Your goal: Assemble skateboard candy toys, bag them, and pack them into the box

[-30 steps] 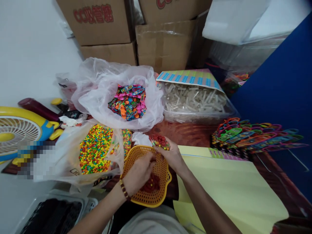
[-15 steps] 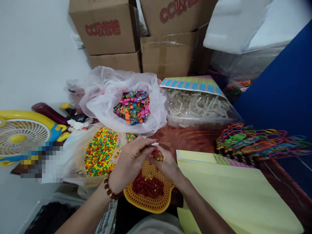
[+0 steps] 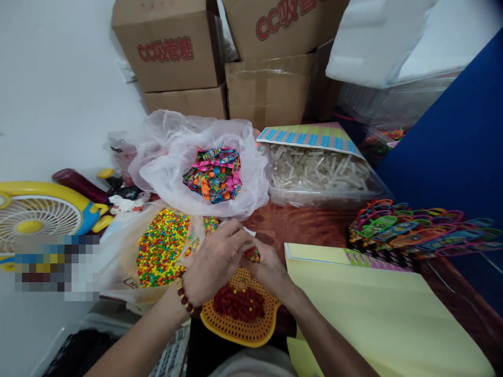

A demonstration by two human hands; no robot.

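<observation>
My left hand [image 3: 214,262] and my right hand [image 3: 266,267] meet above an orange perforated tray [image 3: 236,330] that holds a heap of small red pieces [image 3: 238,302]. Both hands pinch a small clear packet of red and coloured candies [image 3: 252,254] between their fingertips. A beaded bracelet [image 3: 183,297] sits on my left wrist. Just left of my hands lies an open clear bag of multicoloured candy beads [image 3: 163,246].
A plastic bag of colourful toy pieces [image 3: 212,173] lies behind, with a clear tub of white tubes [image 3: 318,167] to its right. Yellow paper sheets [image 3: 377,303] lie on the right, a row of coloured plastic toys [image 3: 412,225] beyond them. A yellow fan [image 3: 35,214] and cardboard boxes [image 3: 173,47] stand around.
My left hand rose from the orange tray to join my right hand at the candy packet. The view shifted down slightly, and the red pieces show in the tray.
</observation>
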